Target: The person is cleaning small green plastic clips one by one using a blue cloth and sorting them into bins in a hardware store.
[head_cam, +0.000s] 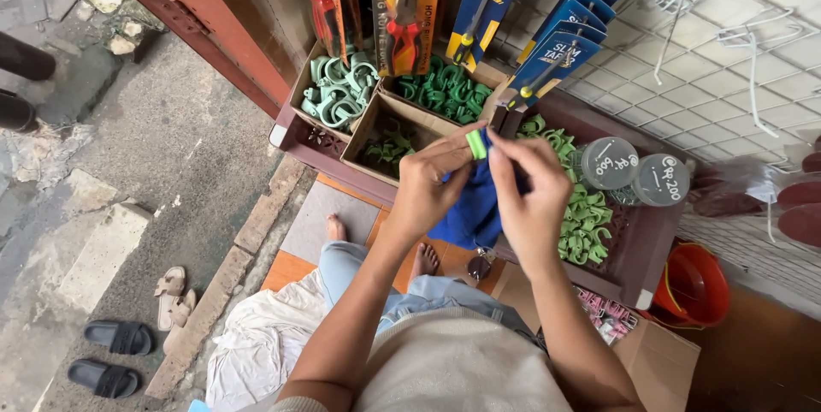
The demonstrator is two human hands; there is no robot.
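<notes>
My left hand [428,185] and my right hand [528,194] meet at chest height over a low shelf of boxes. Between their fingertips is a small green plastic clip [476,144], pinched from both sides. A blue cloth [473,211] hangs bunched below and between the two hands, touching both. Which hand carries the cloth I cannot tell. Just under the hands lie more green clips [584,222] in a dark tray.
Cardboard boxes [402,117] of green clips [445,87] and pale green clips [336,91] sit on the shelf. Carded pliers [404,14] and blue-carded tools [556,53] hang on a wire grid [727,61]. Two lidded jars [609,162], an orange bucket [694,285], sandals [128,337] on the ground.
</notes>
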